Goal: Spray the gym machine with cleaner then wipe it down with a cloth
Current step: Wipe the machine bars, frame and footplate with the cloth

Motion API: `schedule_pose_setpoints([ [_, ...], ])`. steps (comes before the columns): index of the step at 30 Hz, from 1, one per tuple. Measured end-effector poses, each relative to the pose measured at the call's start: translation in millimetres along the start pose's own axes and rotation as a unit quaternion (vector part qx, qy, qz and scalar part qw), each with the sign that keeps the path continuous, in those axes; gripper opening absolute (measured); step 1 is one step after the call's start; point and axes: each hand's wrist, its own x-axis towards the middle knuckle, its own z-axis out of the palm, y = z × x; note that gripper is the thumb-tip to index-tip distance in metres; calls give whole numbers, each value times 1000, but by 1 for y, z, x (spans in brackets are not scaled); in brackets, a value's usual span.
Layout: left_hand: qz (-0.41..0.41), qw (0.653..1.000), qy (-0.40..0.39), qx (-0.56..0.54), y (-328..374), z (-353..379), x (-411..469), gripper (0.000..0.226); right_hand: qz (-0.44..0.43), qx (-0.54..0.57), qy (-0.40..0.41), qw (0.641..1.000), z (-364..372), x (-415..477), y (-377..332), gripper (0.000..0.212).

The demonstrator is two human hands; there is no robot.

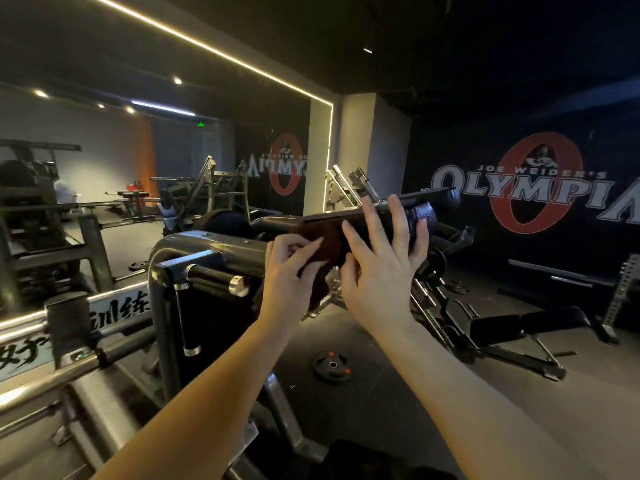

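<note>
A dark brown cloth (327, 247) hangs in front of me at chest height, over the steel gym machine (207, 258). My left hand (289, 271) pinches the cloth's left edge with curled fingers. My right hand (382, 258) is beside it with fingers spread and straight, touching the cloth's right part. Behind the hands runs a black padded arm (415, 206) of the machine. No spray bottle is in view.
A chrome peg (221, 280) juts from the machine frame at left. A weight plate (331, 365) lies on the floor below. A black bench (526, 323) stands at right. A mirror wall (138, 150) fills the left; a wall with a painted logo (533, 188) rises at right.
</note>
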Motion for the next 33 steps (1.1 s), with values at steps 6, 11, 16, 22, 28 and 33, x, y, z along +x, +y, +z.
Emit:
schedule_pose_setpoints([
  [6,-150,988,-15,-25,-19,-3,-36,36,-4,-14,-29,999,-4,-3,2,47],
  [11,-169,984,11,-52,10,-5,-27,37,-4,-13,-32,999,-7,-3,-1,44],
  [16,-100,992,30,-73,36,6,18,33,-3,-4,-8,1000,-6,-2,-2,47],
  [22,-155,987,11,-35,-18,7,-39,37,-15,-11,-18,1000,-6,-5,1,44],
  [28,-220,974,5,-59,-28,8,-62,39,-6,-14,-51,999,-10,-6,-17,47],
  [33,-220,973,12,-73,-14,7,-52,40,-1,-34,-71,997,-11,-1,-24,48],
])
